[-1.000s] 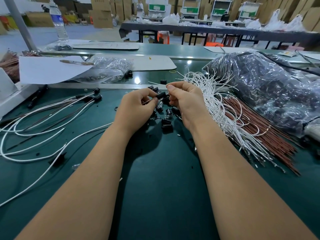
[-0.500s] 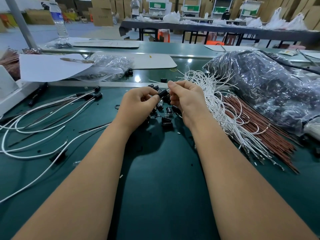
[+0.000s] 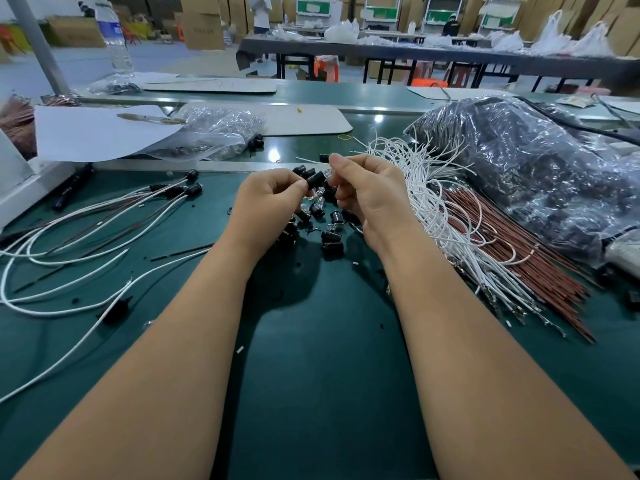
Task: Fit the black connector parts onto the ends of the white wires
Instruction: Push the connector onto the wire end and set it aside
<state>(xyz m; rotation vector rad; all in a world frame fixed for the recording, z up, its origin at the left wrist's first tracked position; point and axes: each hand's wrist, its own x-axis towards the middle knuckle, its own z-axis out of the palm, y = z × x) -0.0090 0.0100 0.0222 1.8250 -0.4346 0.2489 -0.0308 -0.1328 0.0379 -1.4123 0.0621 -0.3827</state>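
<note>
Little has been moved since earlier: a black connector (image 3: 316, 178) is kept pinched between the fingers of the left hand (image 3: 268, 206) and right hand (image 3: 369, 195), raised over the loose connectors (image 3: 330, 237) on the worktop (image 3: 311, 341), presumably for fitting.

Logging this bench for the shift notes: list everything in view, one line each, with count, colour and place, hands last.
black connector part: one, black, held between both hands.
loose connector parts: a dozen or so, black, on the mat under the hands.
white wires: one big bundle, white, right of the hands.
brown wires: one bundle, reddish brown, beside the white bundle.
finished wires: several, white with black ends, left on the mat.
large bag: one, clear over dark parts, far right.
small bag: one, clear, behind the hands.
water bottle: one, clear, far left.
mat: green.
left hand: pinches the part.
right hand: pinches at it too.
</note>
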